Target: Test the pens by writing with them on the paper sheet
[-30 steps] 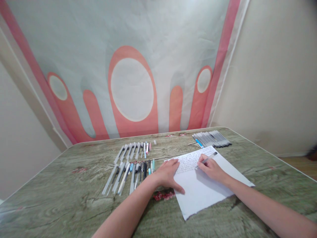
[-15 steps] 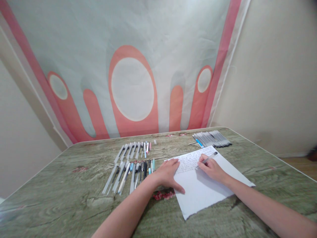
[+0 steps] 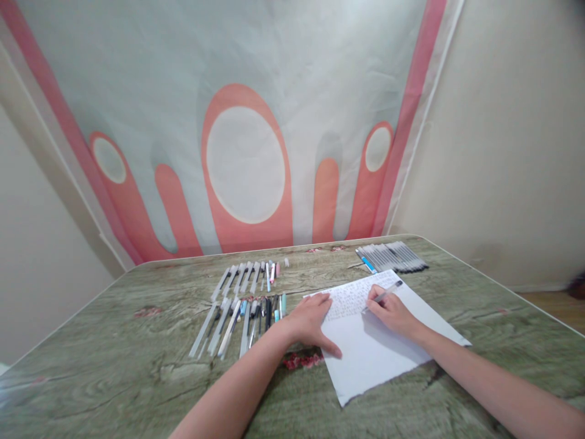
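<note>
A white sheet of paper (image 3: 365, 366) lies slanted on the table, its upper part covered with rows of handwriting. My left hand (image 3: 311, 320) rests flat on the paper's left edge, fingers stretched and thumb spread apart. A clear pen (image 3: 389, 289) with a dark end is pinched in my right hand (image 3: 389, 312). Its tip meets the paper near the lowest written rows, close to the end of a line. The pen tip itself is too small to see sharply.
Two rows of pens lie left of the paper: a back row (image 3: 241, 277) and a front row (image 3: 223, 326). Several more clear pens (image 3: 395, 257), with a blue pen (image 3: 367, 262) beside them, lie behind the paper. The wood-patterned table (image 3: 114, 366) meets a patterned hanging cloth (image 3: 247, 164).
My right hand has shifted very slightly to the right with the pen. My left hand stays in place on the paper.
</note>
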The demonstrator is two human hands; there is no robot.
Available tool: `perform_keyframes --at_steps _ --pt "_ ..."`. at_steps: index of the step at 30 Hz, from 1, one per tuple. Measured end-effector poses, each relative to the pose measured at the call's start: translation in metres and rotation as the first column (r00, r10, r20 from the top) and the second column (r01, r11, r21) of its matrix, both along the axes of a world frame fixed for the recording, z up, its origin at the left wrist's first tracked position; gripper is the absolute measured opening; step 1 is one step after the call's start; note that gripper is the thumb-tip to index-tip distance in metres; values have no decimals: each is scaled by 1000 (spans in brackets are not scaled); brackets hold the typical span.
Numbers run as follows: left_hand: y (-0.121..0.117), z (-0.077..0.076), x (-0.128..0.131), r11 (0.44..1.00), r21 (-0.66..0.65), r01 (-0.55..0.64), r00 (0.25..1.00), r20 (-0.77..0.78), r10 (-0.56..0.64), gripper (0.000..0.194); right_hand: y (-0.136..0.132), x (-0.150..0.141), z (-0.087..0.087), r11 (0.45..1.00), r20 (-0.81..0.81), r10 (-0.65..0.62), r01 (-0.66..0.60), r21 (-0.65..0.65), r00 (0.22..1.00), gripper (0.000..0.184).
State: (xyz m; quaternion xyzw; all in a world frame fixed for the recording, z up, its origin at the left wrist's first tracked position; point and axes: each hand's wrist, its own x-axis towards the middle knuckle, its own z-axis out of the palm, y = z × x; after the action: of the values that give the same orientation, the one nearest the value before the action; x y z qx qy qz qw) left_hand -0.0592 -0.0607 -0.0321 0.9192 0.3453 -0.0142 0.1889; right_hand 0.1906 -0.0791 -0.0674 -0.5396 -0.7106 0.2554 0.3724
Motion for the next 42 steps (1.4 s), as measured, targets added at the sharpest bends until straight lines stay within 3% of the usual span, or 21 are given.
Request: perform_keyframes --at_steps 17,22,25,29,33,42 --pt "-3 5 1 1000 -6 -15 1000 0 15 106 1 1 -3 1000 -24 18 -18 0 1000 14" --pt "-2 6 1 1000 -4 -6 1000 7 6 109 4 3 -5 1000 -37 -26 26 15 999 11" --pt "-3 6 1 1000 -12 -7 1000 18 7 112 6 4 -8 995 -113 -84 78 -54 990 12" --pt "-4 6 0 1000 -18 -6 1000 18 6 111 12 2 -10 980 -333 -152 97 -175 930 17" --pt "-5 6 0 1000 -15 -9 1000 18 10 108 34 -8 -12 972 -444 -196 114 -204 875 21" --pt "-15 9 -1 1000 -8 -1 999 43 1 108 124 -63 -15 970 -506 -244 207 -129 827 22"
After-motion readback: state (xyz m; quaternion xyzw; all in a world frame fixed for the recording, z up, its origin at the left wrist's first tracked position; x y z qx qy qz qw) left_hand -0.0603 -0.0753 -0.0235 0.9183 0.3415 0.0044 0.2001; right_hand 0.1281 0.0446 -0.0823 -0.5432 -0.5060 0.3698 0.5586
